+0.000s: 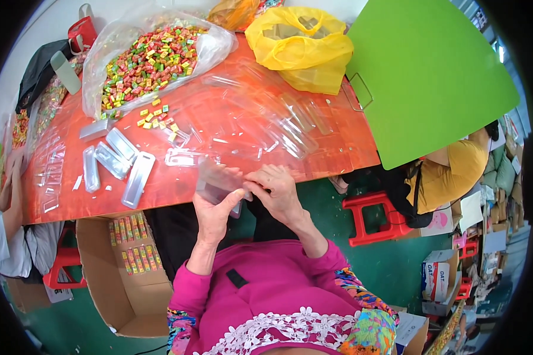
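Observation:
At the near edge of the red table, my left hand (214, 214) is closed round a clear, long plastic case (215, 179), its thumb across the near side. My right hand (280, 194) has its fingers bent over the right end of the same case, and these also grip it. The far fingers of my left hand are partly seen through the plastic. Stacked clear plastic trays (140, 178) lie to the left of my hands. Beyond, many loose clear plastic cases (260, 115) are spread on the tabletop. A few small wrapped sweets (154, 120) lie to their left.
An open clear bag of colourful wrapped sweets (154, 62) and a yellow plastic bag (299, 47) stand at the back. A green board (438, 77) rises at the right. A cardboard box (106, 272) with filled packs is below left. Other people sit on both sides, near red stools (376, 219).

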The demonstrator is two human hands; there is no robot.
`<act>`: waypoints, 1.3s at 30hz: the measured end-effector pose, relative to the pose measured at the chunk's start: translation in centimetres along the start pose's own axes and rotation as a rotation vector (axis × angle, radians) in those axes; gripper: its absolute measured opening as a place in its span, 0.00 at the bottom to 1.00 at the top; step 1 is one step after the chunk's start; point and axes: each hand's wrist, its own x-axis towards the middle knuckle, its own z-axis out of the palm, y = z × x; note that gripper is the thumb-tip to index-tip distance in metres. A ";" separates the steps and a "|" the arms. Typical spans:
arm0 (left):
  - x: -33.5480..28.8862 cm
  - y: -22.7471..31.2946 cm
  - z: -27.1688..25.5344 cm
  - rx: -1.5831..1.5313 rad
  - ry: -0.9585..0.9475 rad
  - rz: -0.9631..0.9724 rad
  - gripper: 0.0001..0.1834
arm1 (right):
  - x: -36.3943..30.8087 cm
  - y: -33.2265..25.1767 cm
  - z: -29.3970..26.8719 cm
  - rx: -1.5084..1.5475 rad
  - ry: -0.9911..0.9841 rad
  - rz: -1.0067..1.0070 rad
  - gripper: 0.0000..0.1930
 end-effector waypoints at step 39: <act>-0.9 -0.6 0.6 0.068 0.034 -0.081 0.26 | -2.6 22.4 -11.5 -0.368 0.501 0.536 0.13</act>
